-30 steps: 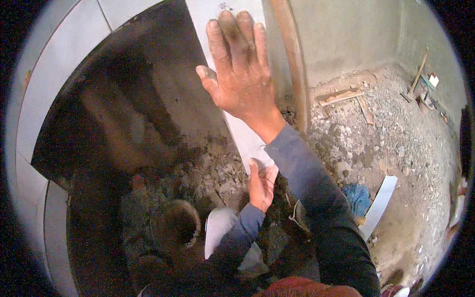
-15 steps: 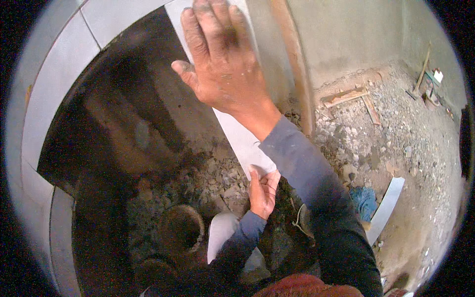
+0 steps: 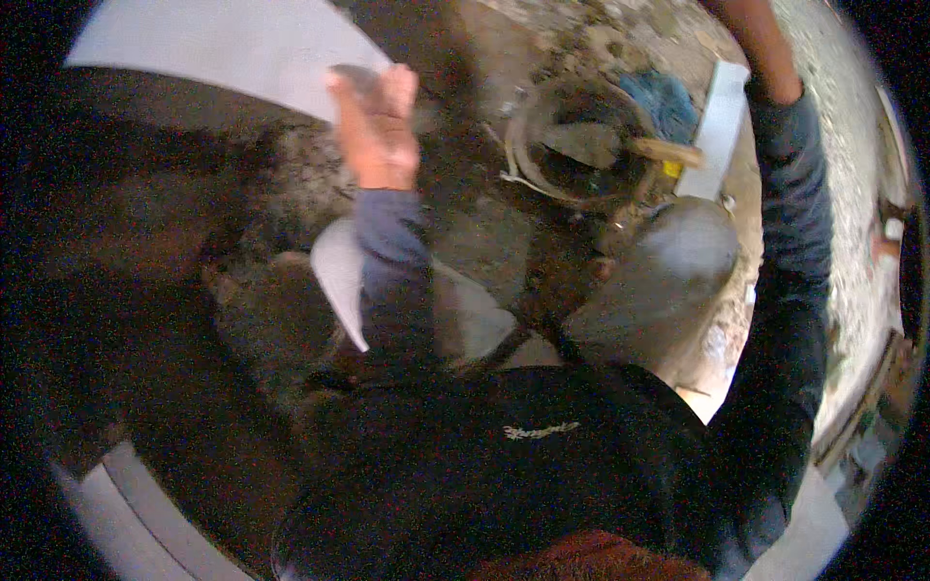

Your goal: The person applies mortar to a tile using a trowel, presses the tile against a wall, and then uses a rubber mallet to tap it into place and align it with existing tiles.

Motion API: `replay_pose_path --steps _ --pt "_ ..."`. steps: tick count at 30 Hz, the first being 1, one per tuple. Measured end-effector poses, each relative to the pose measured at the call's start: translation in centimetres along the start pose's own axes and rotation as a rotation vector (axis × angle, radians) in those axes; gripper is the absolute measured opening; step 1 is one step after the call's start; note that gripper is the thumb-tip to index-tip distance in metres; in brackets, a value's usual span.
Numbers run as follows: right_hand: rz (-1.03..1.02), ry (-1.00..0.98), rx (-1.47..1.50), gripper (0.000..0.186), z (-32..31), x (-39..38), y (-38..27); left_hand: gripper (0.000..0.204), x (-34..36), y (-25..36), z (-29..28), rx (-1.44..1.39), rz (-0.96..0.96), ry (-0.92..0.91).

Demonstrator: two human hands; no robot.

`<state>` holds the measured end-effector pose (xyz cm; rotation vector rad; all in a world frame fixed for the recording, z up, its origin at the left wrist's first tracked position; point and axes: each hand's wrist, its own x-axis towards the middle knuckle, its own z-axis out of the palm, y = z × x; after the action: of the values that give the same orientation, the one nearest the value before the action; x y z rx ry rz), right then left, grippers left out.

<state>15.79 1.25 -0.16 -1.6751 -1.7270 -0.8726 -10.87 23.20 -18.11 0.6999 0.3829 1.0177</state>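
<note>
My left hand [image 3: 376, 136], somewhat blurred, is closed at the lower end of a long white tile strip [image 3: 232, 44]. The strip runs from the hand up to the upper left and bends with the lens. My right forearm [image 3: 790, 165] reaches up along the right side. Only bare skin near the wrist shows at the top edge; the hand itself lies beyond the picture. To the right of my left hand stands a round bucket [image 3: 523, 160] with grey material in it. A trowel's wooden handle [image 3: 668, 152] sticks out over its rim.
Beside the bucket lie crumpled blue plastic or cloth [image 3: 664, 107] and another pale tile strip [image 3: 717, 126]. My knee [image 3: 688, 242] is just below them. A white pointed piece [image 3: 337, 276] is by my left sleeve. Rubble [image 3: 639, 24] covers the ground at the top.
The view has swung down and to the right. My right hand has come off the tile strip and moved right, out of the picture. My left hand remains at the strip's end.
</note>
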Motion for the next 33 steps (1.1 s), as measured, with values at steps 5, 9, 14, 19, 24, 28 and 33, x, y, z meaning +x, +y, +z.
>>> replay_pose_path --steps 5,9,14,19,24,28,33 --pt "0.752 -0.284 -0.150 0.033 -2.6 -26.9 0.0 0.084 -2.2 2.6 0.3 0.088 0.005 0.030" --pt "1.214 -0.604 -0.180 0.026 -6.2 -45.4 -6.9 0.094 -0.9 3.2 2.7 0.009 -0.162 -0.002" --pt "1.349 -0.891 -0.099 0.027 -1.8 -47.0 -13.1 0.104 -1.3 13.0 4.0 0.243 -0.018 0.106" --pt "1.455 -0.800 0.020 0.027 -0.7 -50.7 -16.2 0.096 -3.7 17.2 5.7 0.258 -0.102 0.045" --pt "1.506 -0.803 0.088 0.028 2.6 -48.2 -16.9 0.087 -4.7 17.8 8.8 0.305 -0.009 0.109" --pt "1.537 -0.869 0.094 0.028 2.9 -47.7 -16.4 0.093 -4.3 18.5 6.7 0.251 -0.054 0.152" --pt "1.569 -0.901 0.081 0.029 5.0 -50.1 -12.9 0.093 -2.1 13.4 6.8 0.229 -0.052 0.183"
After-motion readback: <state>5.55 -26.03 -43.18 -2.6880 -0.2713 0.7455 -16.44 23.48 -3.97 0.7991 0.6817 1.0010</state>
